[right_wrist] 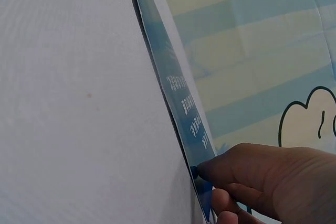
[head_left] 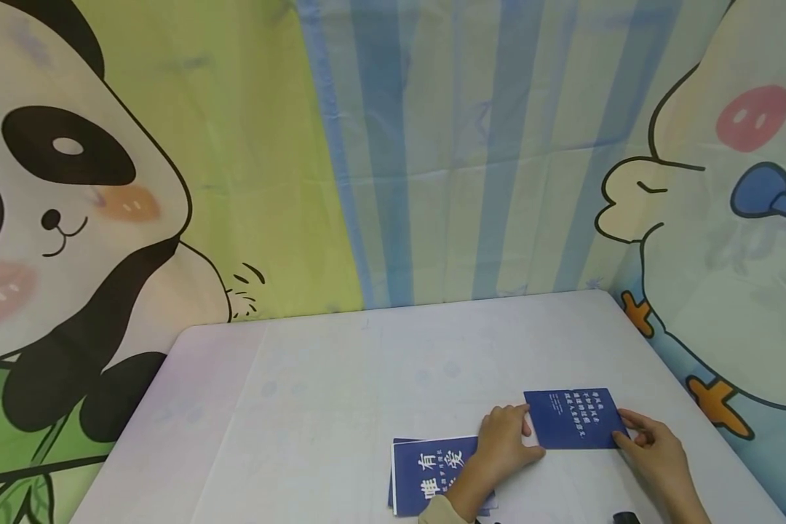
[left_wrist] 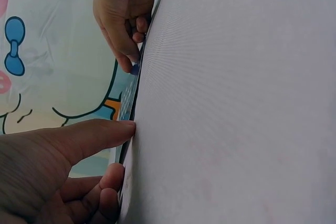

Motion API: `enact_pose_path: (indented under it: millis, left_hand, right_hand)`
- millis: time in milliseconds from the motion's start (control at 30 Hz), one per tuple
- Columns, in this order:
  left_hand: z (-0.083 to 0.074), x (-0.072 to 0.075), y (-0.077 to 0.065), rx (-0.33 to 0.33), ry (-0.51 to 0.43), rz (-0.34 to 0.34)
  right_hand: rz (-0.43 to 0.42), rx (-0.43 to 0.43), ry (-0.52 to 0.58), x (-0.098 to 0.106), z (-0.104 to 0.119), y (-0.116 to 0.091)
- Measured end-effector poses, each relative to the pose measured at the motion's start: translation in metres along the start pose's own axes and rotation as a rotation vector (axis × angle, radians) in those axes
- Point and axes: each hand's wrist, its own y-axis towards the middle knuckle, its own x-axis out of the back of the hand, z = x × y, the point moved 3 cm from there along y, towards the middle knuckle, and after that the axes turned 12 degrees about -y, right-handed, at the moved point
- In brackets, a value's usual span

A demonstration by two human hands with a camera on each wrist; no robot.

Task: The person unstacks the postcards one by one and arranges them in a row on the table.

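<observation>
A dark blue card (head_left: 573,421) with columns of small white characters lies flat at the right of the white table. At its left end is my left hand (head_left: 501,444), thumb at the near corner and fingers bent along the edge. My right hand (head_left: 658,451) pinches the right end, thumb on the printed face and forefinger at the edge. The right wrist view shows the card (right_wrist: 181,98) at a steep slant, with the right thumb pressing near one end. Under the left forearm, a small pile of blue cards (head_left: 409,466) with large white characters is partly covered.
The white table (head_left: 301,407) runs back to a hanging cloth (head_left: 432,145) with stripes and a panda print. A small black object (head_left: 625,517) shows at the near edge, close to the right forearm. The table's right edge passes just beyond the right hand.
</observation>
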Motion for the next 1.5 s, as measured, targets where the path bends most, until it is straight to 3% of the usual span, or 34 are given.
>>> enact_pose_path:
  millis: [233,400,533,700,867,1067,1300,1500]
  left_hand:
    - [0.000,0.001,0.000,0.003,0.023,-0.005]
    - [0.000,0.002,-0.001,-0.017,0.017,0.000]
    - [0.003,0.005,-0.003,-0.030,-0.056,0.023]
    - [0.010,0.017,-0.005,0.006,-0.179,0.037]
    - [0.018,0.028,-0.006,0.036,-0.210,0.047]
    - [0.029,0.043,-0.008,0.048,-0.236,0.071]
    - [0.042,0.059,-0.013,0.085,-0.247,0.067]
    - [0.053,0.068,-0.018,0.101,-0.280,0.056]
  right_hand:
    - [-0.002,0.011,-0.009,0.000,0.001,0.001]
    - [0.021,-0.031,0.003,0.000,0.001,0.001]
    - [-0.013,-0.084,0.036,0.001,0.004,-0.003]
    - [-0.108,-0.133,0.125,0.006,0.010,-0.010]
    - [-0.140,-0.161,0.166,0.004,0.010,-0.010]
    - [-0.134,-0.166,0.189,0.000,0.009,-0.008]
    - [-0.148,-0.154,0.241,0.006,0.022,-0.019]
    - [-0.112,-0.122,0.282,0.007,0.034,-0.025]
